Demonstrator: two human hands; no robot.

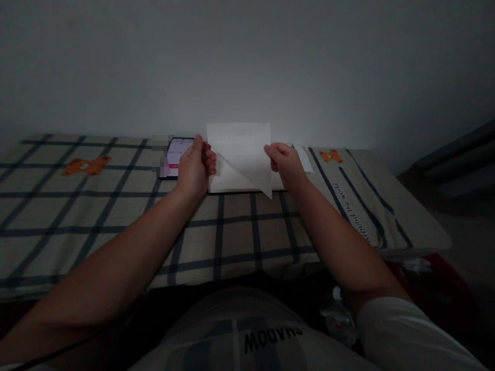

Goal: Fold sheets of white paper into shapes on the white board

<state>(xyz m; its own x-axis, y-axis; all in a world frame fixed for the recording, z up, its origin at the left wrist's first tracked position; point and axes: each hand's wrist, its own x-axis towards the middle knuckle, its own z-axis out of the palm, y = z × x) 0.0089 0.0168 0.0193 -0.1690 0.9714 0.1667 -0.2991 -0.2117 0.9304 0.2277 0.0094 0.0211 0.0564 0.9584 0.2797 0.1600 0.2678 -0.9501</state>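
Both hands hold one sheet of white paper (242, 154) up off the plaid bedsheet (116, 216): our left hand (195, 167) pinches its left edge, our right hand (285, 164) its right edge. We judge a fold is in hand, one corner already turned down to a point; next the edges want lining up before creasing. More paper (232, 183) lies flat beneath. A lit phone (178, 154) sits just beside the left hand, its screen unreadable in the dim light.
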